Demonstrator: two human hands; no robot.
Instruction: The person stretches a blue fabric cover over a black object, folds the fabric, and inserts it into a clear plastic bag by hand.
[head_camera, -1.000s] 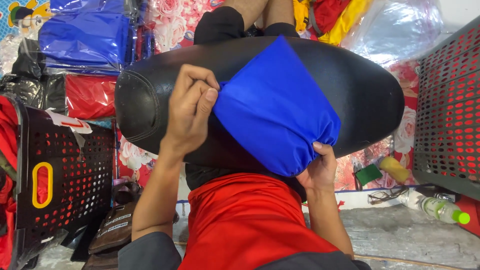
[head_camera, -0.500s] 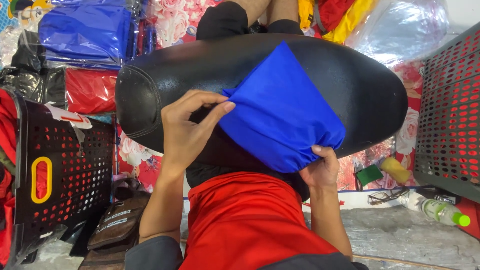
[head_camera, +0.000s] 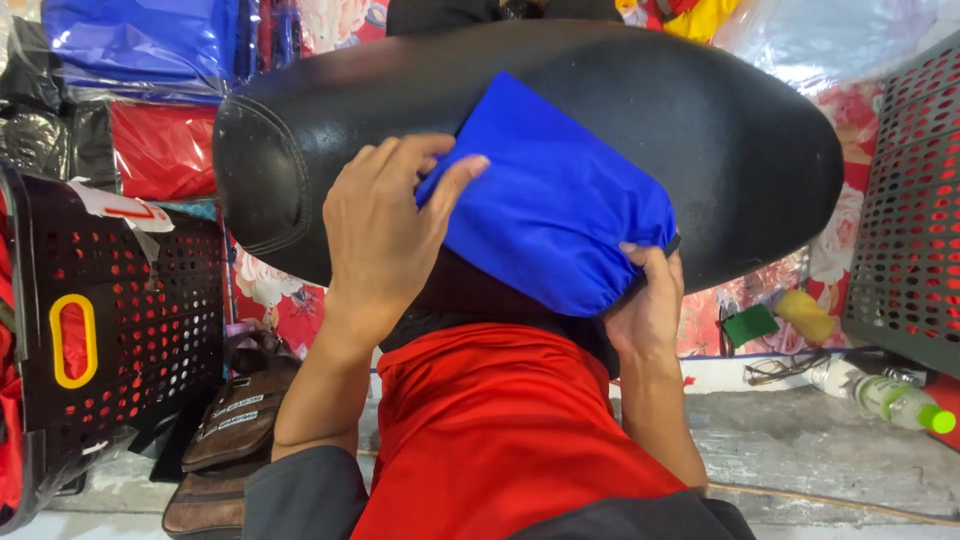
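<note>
Blue cloth cover (head_camera: 555, 200) lies over the middle of a long black padded seat (head_camera: 720, 130) in the head view, the only view at this moment. It is pulled across the near edge of the seat and wraps under it on the lower side, while the far corner of the cloth points up toward the top of the seat.

Left hand (head_camera: 385, 235) rests flat on the seat, fingers spread and not closed, with the fingertips pressing on the left edge of the blue cloth cover. Right hand (head_camera: 648, 305) is under the seat edge, and its fingers are closed on the gathered hem of the cover there. The 2 hands are apart, 1 on each side of the cloth.

As a judgement, the covering is partly done: the middle of the seat is dressed, but both ends of the black padded seat are bare, so most of the stretching is left.

Around the work, a black perforated basket (head_camera: 130, 330) with a yellow handle hole stands at the left, and packed red and blue cloth bundles (head_camera: 140, 45) are behind it. At the right a green-capped plastic bottle (head_camera: 885, 395) lies on the concrete floor (head_camera: 820, 450), near another dark perforated basket (head_camera: 910, 210). Red fabric (head_camera: 500, 430) covers the person's lap.
</note>
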